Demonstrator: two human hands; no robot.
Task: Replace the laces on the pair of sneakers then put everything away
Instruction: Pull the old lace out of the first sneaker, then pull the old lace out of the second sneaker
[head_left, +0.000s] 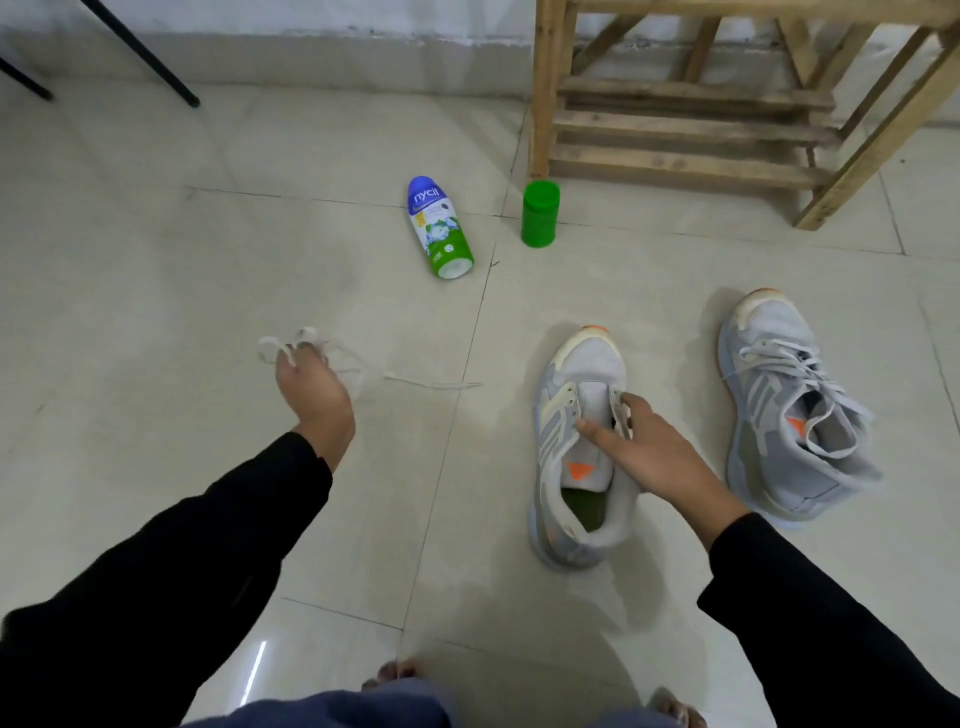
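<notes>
Now, the step: we judge that the lace is out of one sneaker and the relacing of it is at hand; the other shoe is not yet stripped.
Left hand: our left hand (313, 397) is curled round a loose bundle of white lace (306, 335), low over the tiled floor (156, 260), with one end trailing along the tiles to the right.
Right hand: our right hand (645, 460) grasps the throat of the unlaced sneaker (587, 364), thumb on one eyelet flap and fingers on the other, over the tongue.
Lace to grip: the bundle sits in the left fingers; the trailing tip lies between the two hands, apart from the shoe.
Old or new: we cannot tell which lace this is.
Doing it well: we should keep the shoe pinned flat with its flaps spread, find a tip of the lace, and start at the eyelets nearest the toe, evening both ends before crossing upward.
Second shoe: the laced sneaker (779, 332) lies tipped on its side to the right of the held one, near it but not touching.
Also about: a powder bottle (439, 228) on its side, a green cap (540, 213) upright beside it, and a wooden rack (691, 130) behind.
</notes>
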